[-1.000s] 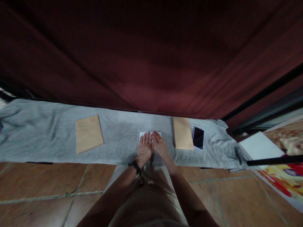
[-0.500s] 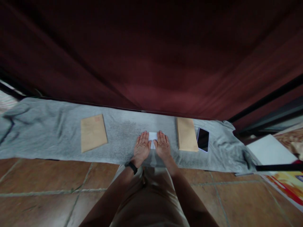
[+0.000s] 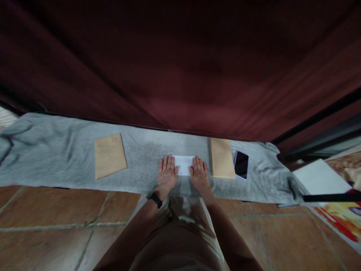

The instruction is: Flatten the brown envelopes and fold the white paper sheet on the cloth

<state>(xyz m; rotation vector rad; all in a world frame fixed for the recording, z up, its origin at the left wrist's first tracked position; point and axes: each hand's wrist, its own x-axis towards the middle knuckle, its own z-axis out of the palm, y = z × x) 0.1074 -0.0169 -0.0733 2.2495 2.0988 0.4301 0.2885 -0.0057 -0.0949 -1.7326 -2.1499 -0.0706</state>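
A small white sheet of paper (image 3: 184,165) lies on the grey cloth in front of me, its two ends partly covered by my palms. My left hand (image 3: 167,174) rests flat on the paper's left end, fingers stretched out and pointing away from me. On the right end my right hand (image 3: 199,174) lies flat in the same way. Neither hand grips anything. Whether the paper is folded, I cannot tell.
Left on the grey cloth (image 3: 141,150) is a single brown envelope (image 3: 109,156). A stack of brown envelopes (image 3: 222,158) lies to the right, with a phone (image 3: 241,165) beside it. A dark red curtain (image 3: 180,75) hangs behind. A white board (image 3: 322,178) is at far right.
My hands have slid apart across the paper, left hand slightly leftward and right hand rightward. More of the white paper shows between them. The view has shifted slightly.
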